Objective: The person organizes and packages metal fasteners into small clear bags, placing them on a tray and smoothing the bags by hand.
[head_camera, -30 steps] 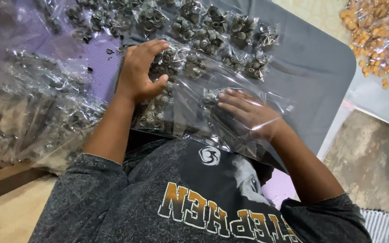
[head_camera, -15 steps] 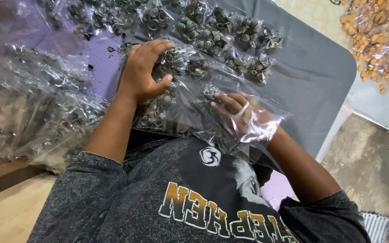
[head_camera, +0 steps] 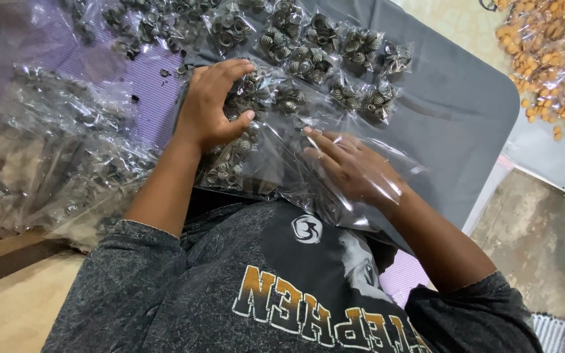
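Two hands are working one spot, head view only. Left hand (head_camera: 207,108) is sitting cupped on a clear plastic pouch (head_camera: 243,140) full of small spiral metal pieces (head_camera: 230,163), fingers curled narrow over the top edge, thumb pressing in from the side; looks like a pinch on the film, though I cannot tell whether it is closing fully. Right hand (head_camera: 354,170) is lying inside or under a second clear bag (head_camera: 387,189), fingers spread flat and fairly wide, holding nothing solid, film draping over the knuckles.

Both bags are resting on the grey pad (head_camera: 452,98), just above the person's dark grey shirt (head_camera: 282,287), touching each other at the middle.

Handling judgement: film is thin, slick and crinkly, so gripping close to the mouth and keeping the loaded pouch low is probably safest; the coils are dense and loose, likely shifting to one corner if tilted. Flat palm in the empty bag is holding it open well. Risk: sharp coil ends snagging the film.

Materials around:
- filled pouches (head_camera: 322,52) lying in a row at the far side of the pad, each bulging with dark bronze-grey conical spirals, glossy wrap
- heap of clear bags (head_camera: 53,157) piling on the left, wrinkled, reflective
- orange bead-like pieces (head_camera: 544,59) sitting in bags top right, well apart, matte and rounded
- purple ribbed sheet (head_camera: 145,91) showing under the left heap
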